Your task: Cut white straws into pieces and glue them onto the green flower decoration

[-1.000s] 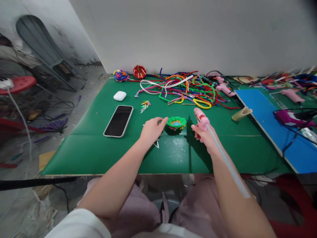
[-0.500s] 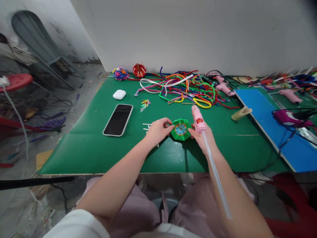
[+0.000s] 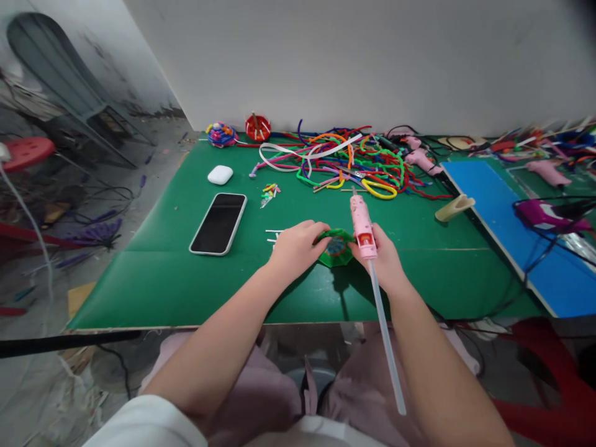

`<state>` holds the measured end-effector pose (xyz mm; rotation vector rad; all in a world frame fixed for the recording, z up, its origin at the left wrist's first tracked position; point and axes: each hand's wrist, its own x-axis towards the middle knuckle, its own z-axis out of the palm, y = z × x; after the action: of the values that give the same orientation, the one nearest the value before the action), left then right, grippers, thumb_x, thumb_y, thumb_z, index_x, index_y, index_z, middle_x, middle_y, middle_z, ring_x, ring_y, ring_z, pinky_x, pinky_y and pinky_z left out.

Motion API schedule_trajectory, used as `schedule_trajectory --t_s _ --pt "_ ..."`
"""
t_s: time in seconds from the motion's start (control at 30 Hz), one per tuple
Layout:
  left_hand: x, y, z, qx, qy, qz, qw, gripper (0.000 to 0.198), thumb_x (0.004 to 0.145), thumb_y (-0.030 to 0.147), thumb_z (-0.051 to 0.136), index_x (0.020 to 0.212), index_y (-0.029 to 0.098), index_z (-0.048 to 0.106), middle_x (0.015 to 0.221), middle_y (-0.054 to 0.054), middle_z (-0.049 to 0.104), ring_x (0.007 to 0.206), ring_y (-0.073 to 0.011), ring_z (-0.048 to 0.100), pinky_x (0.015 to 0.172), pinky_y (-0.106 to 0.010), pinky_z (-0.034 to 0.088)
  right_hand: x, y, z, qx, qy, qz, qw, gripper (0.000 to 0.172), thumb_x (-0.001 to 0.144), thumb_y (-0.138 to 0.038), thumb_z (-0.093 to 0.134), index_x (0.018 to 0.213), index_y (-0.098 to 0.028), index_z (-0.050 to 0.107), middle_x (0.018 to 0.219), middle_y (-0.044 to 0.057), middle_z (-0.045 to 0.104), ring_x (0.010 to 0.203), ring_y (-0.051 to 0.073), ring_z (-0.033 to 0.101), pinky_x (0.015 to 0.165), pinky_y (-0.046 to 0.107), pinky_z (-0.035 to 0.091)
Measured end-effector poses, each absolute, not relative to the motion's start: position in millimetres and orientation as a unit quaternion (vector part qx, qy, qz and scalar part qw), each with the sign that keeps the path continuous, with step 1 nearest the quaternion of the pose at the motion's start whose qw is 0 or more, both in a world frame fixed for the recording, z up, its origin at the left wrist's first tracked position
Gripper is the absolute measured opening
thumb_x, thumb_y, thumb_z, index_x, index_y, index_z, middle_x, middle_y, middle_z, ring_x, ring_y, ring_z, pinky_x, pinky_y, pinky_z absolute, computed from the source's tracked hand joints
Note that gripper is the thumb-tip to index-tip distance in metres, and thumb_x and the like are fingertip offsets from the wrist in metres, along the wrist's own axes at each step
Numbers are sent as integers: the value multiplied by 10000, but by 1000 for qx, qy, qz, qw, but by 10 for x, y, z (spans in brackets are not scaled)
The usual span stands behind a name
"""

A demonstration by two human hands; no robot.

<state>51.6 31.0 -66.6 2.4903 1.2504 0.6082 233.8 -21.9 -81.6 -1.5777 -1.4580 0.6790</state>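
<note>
My left hand [image 3: 298,249] pinches the left rim of a small green eight-sided craft piece [image 3: 336,257] with a blue and orange middle, which is tilted above the table. On its other side, the fingers of my right hand [image 3: 387,259] touch the right rim. That same hand holds a pink glue gun [image 3: 361,217], nozzle pointing away from me; a long clear glue stick [image 3: 386,338] sticks out of its back end. Short white sticks [image 3: 274,231] lie beside my left hand, partly covered by it.
The green table [image 3: 153,273] bears a phone [image 3: 218,225], a white earbud case [image 3: 220,175], a pile of coloured pipe cleaners [image 3: 344,158] and yellow-handled scissors [image 3: 379,189]. A bamboo piece [image 3: 455,208] stands near a blue board [image 3: 503,211] with cables across it.
The green piece has tipped so its face shows less. The glue gun has swung slightly left and sits lower, and my left hand covers more of the piece's rim.
</note>
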Motion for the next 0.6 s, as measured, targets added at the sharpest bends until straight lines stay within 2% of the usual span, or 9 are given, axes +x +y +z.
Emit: schedule_trajectory --t_s 0.2,0.6 --pt "538 296 -690 865 437 224 105 201 835 303 504 953 200 629 836 -13 593 740 -122 566 599 -230 378 2333 -223 -814 -624 -589 275 433 149 680 -214 598 756 -220 471 659 -50 502 603 109 447 573 226 351" --pt "546 274 -717 869 419 249 87 128 819 234 495 822 181 611 761 -3 577 682 -112 545 570 -233 367 2294 -206 -824 -594 -596 290 456 177 652 -187 592 726 -211 433 628 -60 450 547 91 369 513 222 297"
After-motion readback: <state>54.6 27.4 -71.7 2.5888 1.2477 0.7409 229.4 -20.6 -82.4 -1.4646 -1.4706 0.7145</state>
